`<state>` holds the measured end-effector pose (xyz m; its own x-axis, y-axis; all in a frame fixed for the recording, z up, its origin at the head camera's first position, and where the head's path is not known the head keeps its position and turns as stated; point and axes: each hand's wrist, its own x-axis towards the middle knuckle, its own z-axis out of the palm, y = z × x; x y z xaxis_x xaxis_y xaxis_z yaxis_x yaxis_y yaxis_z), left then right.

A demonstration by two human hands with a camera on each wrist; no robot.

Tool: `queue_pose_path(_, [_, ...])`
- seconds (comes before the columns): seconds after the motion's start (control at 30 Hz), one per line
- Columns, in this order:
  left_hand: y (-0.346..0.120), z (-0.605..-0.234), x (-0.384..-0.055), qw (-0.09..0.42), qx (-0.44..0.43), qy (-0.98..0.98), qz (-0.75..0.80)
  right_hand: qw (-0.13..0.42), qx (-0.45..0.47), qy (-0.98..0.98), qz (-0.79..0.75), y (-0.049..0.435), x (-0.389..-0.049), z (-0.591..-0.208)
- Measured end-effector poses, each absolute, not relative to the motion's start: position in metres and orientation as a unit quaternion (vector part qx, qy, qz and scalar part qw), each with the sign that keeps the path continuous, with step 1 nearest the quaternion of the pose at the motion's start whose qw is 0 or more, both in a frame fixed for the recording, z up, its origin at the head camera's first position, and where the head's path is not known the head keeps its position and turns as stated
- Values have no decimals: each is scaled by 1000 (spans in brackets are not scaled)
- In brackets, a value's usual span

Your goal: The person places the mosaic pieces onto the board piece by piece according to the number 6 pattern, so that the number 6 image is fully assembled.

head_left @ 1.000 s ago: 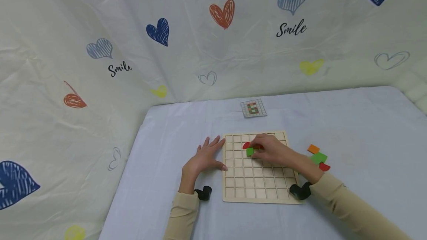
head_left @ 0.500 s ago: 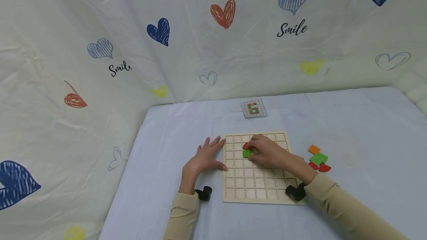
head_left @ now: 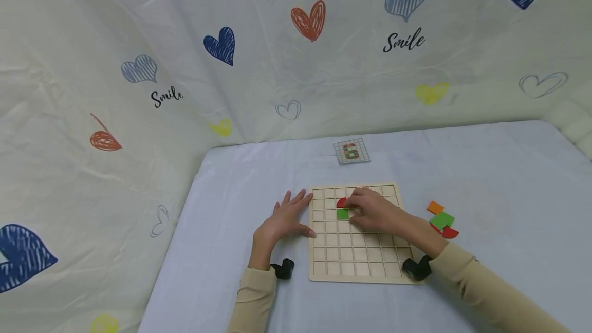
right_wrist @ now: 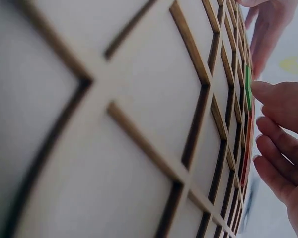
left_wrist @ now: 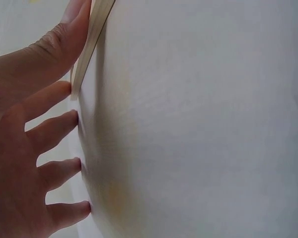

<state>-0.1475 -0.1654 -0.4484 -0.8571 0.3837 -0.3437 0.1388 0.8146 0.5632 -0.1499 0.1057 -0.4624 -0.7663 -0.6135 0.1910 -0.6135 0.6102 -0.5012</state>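
My left hand [head_left: 283, 220] lies with fingers spread at the left edge of the pale wooden grid board [head_left: 326, 254]; in the left wrist view its thumb rests along the board's rim [left_wrist: 92, 42]. Over the upper part of the board is my right hand [head_left: 376, 209], fingers bent. A green square tile [head_left: 343, 214] sits in a cell just below a red rounded tile [head_left: 341, 202]. The right thumb is right at the green tile [right_wrist: 248, 88] in the right wrist view, with the fingertips apart from it over red tiles, partly hidden by the hand in the head view.
Right of the board are loose tiles: an orange square [head_left: 435, 207], a green one [head_left: 442, 219] and red rounded ones [head_left: 450, 233]. A small pattern card [head_left: 352, 151] lies beyond the board on the white cloth [head_left: 259, 168]. A heart-printed curtain [head_left: 259, 71] hangs behind.
The green tile has moved left from the right hand's fingers into the cell under the red tile. The right hand has then drawn slightly right, off it. My left hand stays put.
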Motion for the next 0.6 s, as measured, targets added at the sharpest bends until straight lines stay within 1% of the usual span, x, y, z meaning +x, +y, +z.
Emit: queue_pose_path(0.6, [-165,-451,-147,222,134,929,263,15,277,-916,289,155,-133,-457])
